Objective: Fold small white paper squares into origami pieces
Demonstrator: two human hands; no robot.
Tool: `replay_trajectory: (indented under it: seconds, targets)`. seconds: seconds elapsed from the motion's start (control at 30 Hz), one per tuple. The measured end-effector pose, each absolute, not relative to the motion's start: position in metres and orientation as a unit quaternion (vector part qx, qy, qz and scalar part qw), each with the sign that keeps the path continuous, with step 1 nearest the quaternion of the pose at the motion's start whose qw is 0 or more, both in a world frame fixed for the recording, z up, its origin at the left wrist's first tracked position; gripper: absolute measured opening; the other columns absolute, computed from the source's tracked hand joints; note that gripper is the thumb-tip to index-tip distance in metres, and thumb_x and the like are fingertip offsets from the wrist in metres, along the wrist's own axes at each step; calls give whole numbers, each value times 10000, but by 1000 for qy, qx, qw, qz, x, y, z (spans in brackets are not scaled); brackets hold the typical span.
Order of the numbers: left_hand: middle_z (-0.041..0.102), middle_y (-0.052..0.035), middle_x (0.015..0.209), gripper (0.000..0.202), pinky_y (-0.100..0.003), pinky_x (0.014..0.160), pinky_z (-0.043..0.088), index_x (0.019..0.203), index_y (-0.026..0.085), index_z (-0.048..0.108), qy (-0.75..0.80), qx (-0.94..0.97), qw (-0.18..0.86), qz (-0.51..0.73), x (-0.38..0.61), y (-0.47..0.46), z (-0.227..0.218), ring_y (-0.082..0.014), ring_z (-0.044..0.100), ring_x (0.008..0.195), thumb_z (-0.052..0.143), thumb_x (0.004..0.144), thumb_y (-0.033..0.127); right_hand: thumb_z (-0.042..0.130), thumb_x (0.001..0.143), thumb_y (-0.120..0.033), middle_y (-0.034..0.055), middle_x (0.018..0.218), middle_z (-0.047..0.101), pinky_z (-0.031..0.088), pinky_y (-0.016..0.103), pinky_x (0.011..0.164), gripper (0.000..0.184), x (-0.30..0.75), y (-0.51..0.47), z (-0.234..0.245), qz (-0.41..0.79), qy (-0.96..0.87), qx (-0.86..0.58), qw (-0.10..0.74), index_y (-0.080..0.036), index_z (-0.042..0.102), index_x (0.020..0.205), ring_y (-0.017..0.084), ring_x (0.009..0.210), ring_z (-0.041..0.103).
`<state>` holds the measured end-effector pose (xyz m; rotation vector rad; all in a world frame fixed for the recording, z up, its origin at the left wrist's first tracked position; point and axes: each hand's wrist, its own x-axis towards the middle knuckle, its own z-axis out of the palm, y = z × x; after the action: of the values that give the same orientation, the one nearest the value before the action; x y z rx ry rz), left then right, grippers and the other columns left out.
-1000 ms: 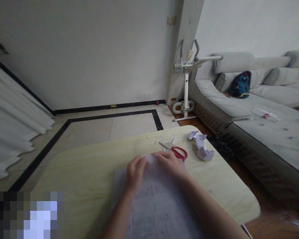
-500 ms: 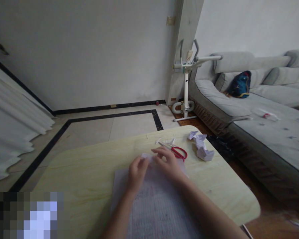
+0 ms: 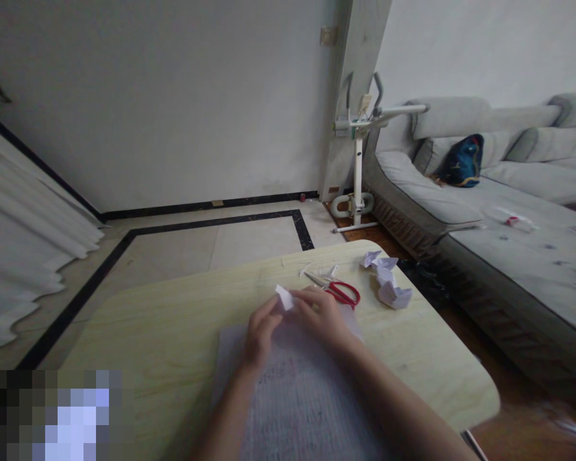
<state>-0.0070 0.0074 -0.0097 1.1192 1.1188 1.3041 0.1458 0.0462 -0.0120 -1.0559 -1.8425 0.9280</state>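
Note:
Between my two hands is a small folded piece of white paper (image 3: 284, 298), tilted up so that a pale face shows. My left hand (image 3: 262, 328) pinches its left side, and my right hand (image 3: 319, 314) grips its right side with bent fingers. Beneath both hands and forearms lies a large written sheet of paper (image 3: 297, 397) on the table. Scissors with red handles (image 3: 343, 294) rest just beyond my right hand, their blades pointing to the far left. Thin white paper scraps (image 3: 329, 271) lie by the blades.
Several folded paper pieces (image 3: 394, 296) sit near the right edge of the pale wooden table (image 3: 163, 333). Past that edge are a black plastic bag (image 3: 425, 282) and a grey sofa (image 3: 461, 211). White exercise equipment (image 3: 358, 166) stands behind the table.
The folded paper has been raised and turned between my fingers, so more of its white face shows. My right fingers have come closer in on it. The scissors and scraps stay put.

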Motion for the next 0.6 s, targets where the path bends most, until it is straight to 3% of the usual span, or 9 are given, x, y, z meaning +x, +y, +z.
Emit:
replay_trajectory:
  seconds: [0.23,0.6]
  targets:
    - [698,-88,1089,390,-272,779,505,1136,147,657,482,469,512,534,-3,7,-3,-210,658,910,639,791,329,532,895,-222,50,876,711,457,285,737,229,144,45,-9,391,-719,-408,405,-223,731,1007,176,814,625]
    - [701,-102,1107,443,-319,808,524,1109,142,673,508,443,524,520,-2,10,-16,-256,650,999,713,731,370,593,835,-294,23,827,710,488,288,734,147,147,50,-13,508,-639,-410,406,-203,703,802,187,802,644]
